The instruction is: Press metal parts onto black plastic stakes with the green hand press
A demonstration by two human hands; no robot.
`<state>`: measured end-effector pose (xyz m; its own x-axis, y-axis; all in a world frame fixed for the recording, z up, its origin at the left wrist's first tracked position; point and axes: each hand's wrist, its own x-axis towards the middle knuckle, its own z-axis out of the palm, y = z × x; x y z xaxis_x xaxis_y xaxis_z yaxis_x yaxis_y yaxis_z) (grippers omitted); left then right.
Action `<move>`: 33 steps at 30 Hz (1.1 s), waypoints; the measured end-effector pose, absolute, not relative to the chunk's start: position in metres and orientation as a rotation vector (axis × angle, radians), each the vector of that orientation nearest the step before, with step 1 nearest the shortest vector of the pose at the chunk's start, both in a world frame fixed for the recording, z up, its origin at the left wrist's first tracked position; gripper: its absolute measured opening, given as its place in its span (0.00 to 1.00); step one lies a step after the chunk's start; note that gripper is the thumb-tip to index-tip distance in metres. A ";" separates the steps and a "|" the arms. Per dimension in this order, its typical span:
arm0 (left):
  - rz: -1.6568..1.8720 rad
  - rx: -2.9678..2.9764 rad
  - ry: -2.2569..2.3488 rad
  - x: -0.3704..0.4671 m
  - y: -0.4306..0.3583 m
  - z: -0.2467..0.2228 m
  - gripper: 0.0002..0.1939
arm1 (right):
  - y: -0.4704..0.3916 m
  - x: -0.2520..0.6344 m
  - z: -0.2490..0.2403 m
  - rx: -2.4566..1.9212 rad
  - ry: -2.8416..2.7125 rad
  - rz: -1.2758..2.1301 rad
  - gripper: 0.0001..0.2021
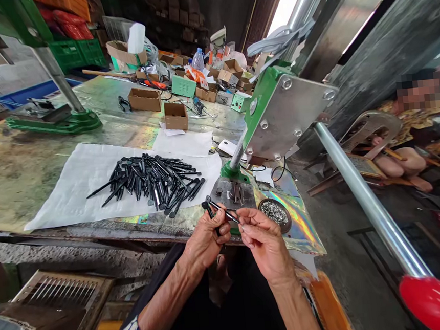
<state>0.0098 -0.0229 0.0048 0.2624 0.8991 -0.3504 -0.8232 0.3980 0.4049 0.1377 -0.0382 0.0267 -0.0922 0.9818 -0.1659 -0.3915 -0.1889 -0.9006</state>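
My left hand (209,231) is closed on a slim black rod-shaped part (209,211) with a rounded flat end. A second such black part (224,211) slants between my two hands; the fingertips of my right hand (263,238) pinch its lower end. Whether a tiny pin is also in that pinch cannot be made out. Just beyond my hands is the metal base (233,193) of a green hand press (264,104). A heap of similar black parts (152,181) lies on a white sheet (68,193) to the left. Small shiny metal pins (274,212) fill a round dish by my right hand.
The press lever with its red knob (438,300) reaches down on the right. Another green press (54,120) stands at the left. Cardboard boxes (144,99) and clutter cover the back of the table. A person (405,133) sits at the right.
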 end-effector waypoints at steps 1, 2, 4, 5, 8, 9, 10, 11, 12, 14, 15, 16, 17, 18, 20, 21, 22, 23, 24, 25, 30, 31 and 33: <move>1.171 0.153 0.571 0.010 -0.023 0.004 0.26 | -0.038 0.138 0.027 -1.001 -0.841 1.549 0.12; 1.171 0.154 0.563 0.010 -0.023 0.004 0.25 | -0.038 0.138 0.027 -1.010 -0.840 1.547 0.12; 1.172 0.152 0.554 0.010 -0.023 0.002 0.24 | -0.037 0.137 0.027 -1.032 -0.843 1.546 0.13; 1.171 0.149 0.553 0.010 -0.023 0.002 0.24 | -0.037 0.137 0.027 -1.042 -0.844 1.543 0.13; 1.167 0.137 0.552 0.010 -0.024 0.001 0.24 | -0.037 0.137 0.026 -1.055 -0.843 1.540 0.13; 1.164 0.134 0.551 0.010 -0.024 0.001 0.24 | -0.037 0.137 0.025 -1.056 -0.842 1.543 0.13; 1.162 0.132 0.551 0.010 -0.023 0.001 0.23 | -0.037 0.137 0.025 -1.055 -0.842 1.546 0.13; 1.161 0.132 0.553 0.010 -0.023 0.001 0.23 | -0.037 0.137 0.025 -1.052 -0.842 1.550 0.13; 1.161 0.131 0.556 0.010 -0.023 0.001 0.22 | -0.037 0.137 0.025 -1.049 -0.842 1.553 0.12; 1.164 0.131 0.559 0.010 -0.023 0.001 0.22 | -0.037 0.137 0.025 -1.040 -0.841 1.559 0.12; 1.165 0.132 0.558 0.010 -0.023 0.000 0.22 | -0.037 0.137 0.025 -1.035 -0.838 1.562 0.12; 1.165 0.133 0.556 0.010 -0.023 0.000 0.22 | -0.037 0.137 0.025 -1.030 -0.833 1.566 0.12; 1.164 0.134 0.552 0.010 -0.023 0.000 0.22 | -0.037 0.137 0.025 -1.025 -0.827 1.569 0.12; 1.160 0.135 0.549 0.010 -0.023 -0.001 0.23 | -0.037 0.137 0.025 -1.021 -0.823 1.571 0.12; 1.153 0.137 0.544 0.010 -0.023 -0.002 0.24 | -0.037 0.138 0.025 -1.017 -0.819 1.571 0.12; 1.150 0.140 0.544 0.010 -0.023 -0.002 0.25 | -0.037 0.138 0.025 -1.018 -0.821 1.570 0.12; 1.148 0.144 0.546 0.010 -0.022 -0.002 0.25 | -0.037 0.138 0.025 -1.022 -0.825 1.567 0.12; 1.149 0.147 0.552 0.010 -0.022 -0.003 0.25 | -0.037 0.138 0.025 -1.028 -0.830 1.563 0.12; 1.150 0.152 0.561 0.010 -0.023 -0.003 0.25 | -0.037 0.138 0.025 -1.036 -0.836 1.557 0.12; 1.156 0.158 0.572 0.010 -0.023 -0.003 0.25 | -0.037 0.138 0.025 -1.046 -0.845 1.550 0.12; 1.244 0.326 0.647 0.010 -0.026 -0.002 0.22 | -0.040 0.140 0.019 -1.159 -1.006 1.396 0.12; 1.278 0.386 0.669 0.011 -0.027 -0.001 0.20 | -0.041 0.140 0.017 -1.195 -1.066 1.324 0.12; 1.342 0.488 0.722 0.011 -0.028 0.000 0.18 | -0.043 0.140 0.011 -1.242 -1.159 1.200 0.12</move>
